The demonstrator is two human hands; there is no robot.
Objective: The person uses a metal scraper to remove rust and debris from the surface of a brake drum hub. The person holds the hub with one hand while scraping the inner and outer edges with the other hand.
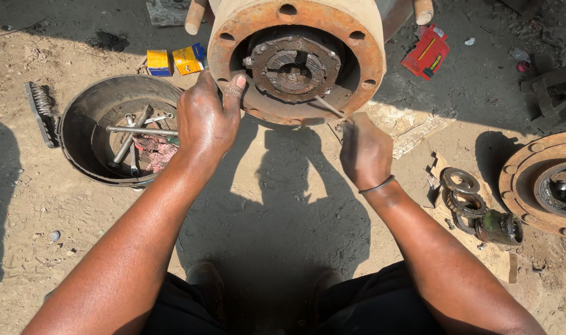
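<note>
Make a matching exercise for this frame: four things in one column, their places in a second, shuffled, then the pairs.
Things:
1. left hand
2. right hand
3. red packet
4. wire brush

Places:
A. on the ground, upper right of the hub
B. gripping the rusty hub rim
C. far left, beside the drum of tools
D. holding a thin rod that points into the hub

Pairs: 1-B, 2-D, 3-A, 4-C
</note>
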